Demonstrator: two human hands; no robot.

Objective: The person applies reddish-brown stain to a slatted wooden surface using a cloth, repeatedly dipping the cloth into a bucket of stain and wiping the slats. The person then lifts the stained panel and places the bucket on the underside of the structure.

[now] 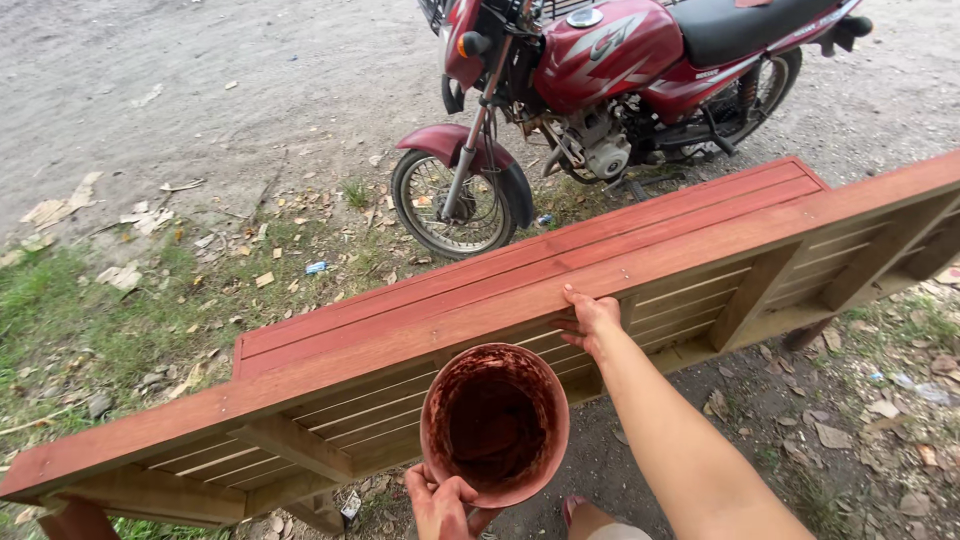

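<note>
the long slatted wooden bench frame (pixel 520 300) lay tipped on its side across the dirt. its upward faces and 2 top boards were already stained red-brown, while the inner slats and cross braces below were bare pale wood, so the staining looked roughly half done. the left hand (pixel 443 503) gripped the bottom of a round stain-coated tub (pixel 495 422), fingers closed on it, just in front of the bench. the right hand (pixel 590 320) rested open on the bench edge, holding nothing; no brush in view. a red motorcycle (pixel 610 90) stood behind the bench.
</note>
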